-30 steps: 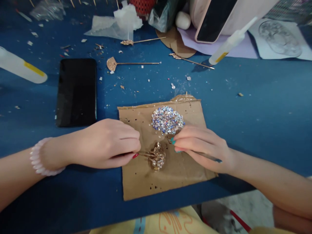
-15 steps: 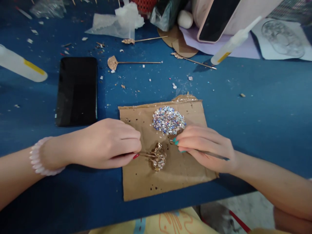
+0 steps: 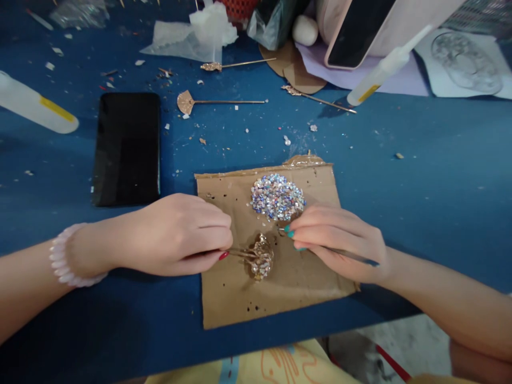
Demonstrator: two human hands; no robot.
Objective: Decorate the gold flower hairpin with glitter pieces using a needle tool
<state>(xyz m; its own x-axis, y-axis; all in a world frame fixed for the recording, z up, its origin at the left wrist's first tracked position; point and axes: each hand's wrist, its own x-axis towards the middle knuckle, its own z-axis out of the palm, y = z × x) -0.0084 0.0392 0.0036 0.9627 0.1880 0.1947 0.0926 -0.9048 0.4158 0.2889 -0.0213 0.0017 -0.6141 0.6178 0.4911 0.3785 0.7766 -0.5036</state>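
My left hand [image 3: 188,234] is closed around the stem of a gold hairpin [image 3: 262,258], whose ornate, stone-studded head points right, over a piece of cardboard [image 3: 228,304]. In my right hand [image 3: 340,237] is a slim pair of metal tweezers [image 3: 352,257], pinched between thumb and fingers. Their tip shows just left of my fingertips, above and to the right of the hairpin's head and apart from it. A pile of small shiny rhinestones [image 3: 277,197] lies on the cardboard, right beside my right fingers. Whether the tip holds a stone is too small to tell.
A black phone [image 3: 127,149] lies left of the cardboard. Farther back are a fan-headed gold hairpin [image 3: 224,102] and two others. White glue bottles [image 3: 376,74] [image 3: 40,109] lie or lean at both sides. Scraps and plastic bags [image 3: 184,42] litter the blue table [image 3: 432,213].
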